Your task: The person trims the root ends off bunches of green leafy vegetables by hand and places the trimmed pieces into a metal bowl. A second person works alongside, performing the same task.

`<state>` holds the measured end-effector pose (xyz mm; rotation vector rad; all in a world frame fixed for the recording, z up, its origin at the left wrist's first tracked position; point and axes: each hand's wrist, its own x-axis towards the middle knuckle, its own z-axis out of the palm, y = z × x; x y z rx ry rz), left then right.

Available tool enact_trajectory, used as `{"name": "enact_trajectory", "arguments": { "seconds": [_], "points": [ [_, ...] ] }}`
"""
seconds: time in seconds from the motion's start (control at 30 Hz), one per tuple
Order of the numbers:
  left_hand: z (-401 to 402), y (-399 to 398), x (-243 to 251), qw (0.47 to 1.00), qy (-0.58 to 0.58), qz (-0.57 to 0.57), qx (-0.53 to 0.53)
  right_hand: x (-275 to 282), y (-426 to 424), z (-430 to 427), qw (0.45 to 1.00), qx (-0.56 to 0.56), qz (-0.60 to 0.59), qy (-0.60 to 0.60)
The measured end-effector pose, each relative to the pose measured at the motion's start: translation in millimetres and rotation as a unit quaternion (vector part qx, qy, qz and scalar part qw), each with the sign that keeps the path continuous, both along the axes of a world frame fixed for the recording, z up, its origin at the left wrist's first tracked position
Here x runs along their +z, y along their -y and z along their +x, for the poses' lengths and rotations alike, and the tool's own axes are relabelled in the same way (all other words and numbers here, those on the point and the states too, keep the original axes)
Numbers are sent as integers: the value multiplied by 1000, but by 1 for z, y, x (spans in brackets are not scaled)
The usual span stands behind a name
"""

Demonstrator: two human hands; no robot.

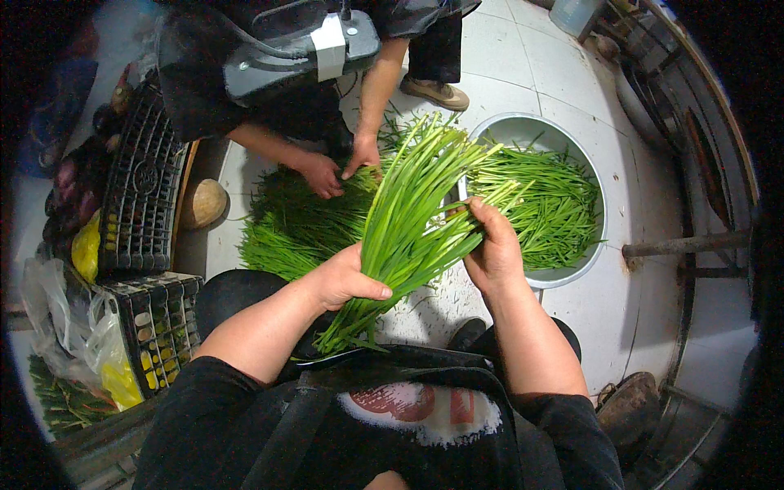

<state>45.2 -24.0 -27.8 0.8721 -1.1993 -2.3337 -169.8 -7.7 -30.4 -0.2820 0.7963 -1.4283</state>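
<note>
A thick bunch of garlic chives (407, 208) lies across my left hand (348, 278), which is wrapped around its green leaf end with the thumb on top. The pale stem ends point up and to the right. My right hand (493, 242) pinches a few pale stems at the bunch's right side. Behind my right hand is a round metal basin (603, 208) holding many loose chives (545, 214). A large heap of chives (275, 245) lies on the floor beyond my left hand. Part of that heap is hidden by the bunch.
Opposite me, a co-worker's hands (324, 174) reach into the heap. Black plastic crates (138, 184) stand at the left, with eggplants (73, 184) and clear plastic bags (67, 324) beside them. A metal rack (686, 245) runs along the right. Scraps litter the white tiles (422, 318).
</note>
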Motion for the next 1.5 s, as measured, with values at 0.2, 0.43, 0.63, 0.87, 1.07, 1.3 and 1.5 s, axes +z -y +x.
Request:
{"name": "enact_trajectory", "arguments": {
  "seconds": [0.2, 0.43, 0.63, 0.87, 1.07, 1.3, 1.5],
  "points": [
    [0, -1, -2, 1000, 21, -8, 12, 4, 1, 0, 1000, 15, 17, -6],
    [-1, -1, -2, 1000, 16, -15, 9, 8, 1, 0, 997, 65, -1, -48],
    [-1, 0, -3, 1000, 21, -18, -12, 4, 1, -3, 999, 37, 0, 14],
    [1, -1, -4, 999, 38, -29, -11, -3, 6, -21, 998, -5, 9, 61],
    [3, 2, -5, 999, 19, -27, -18, -4, 14, -57, 995, -94, -21, 18],
    [6, 4, -3, 999, 25, -17, 13, 11, 13, -103, 959, -278, -45, -17],
    [7, 6, 0, 999, 15, -15, 47, 8, 13, -79, 920, -72, 31, -384]
  ]
}}
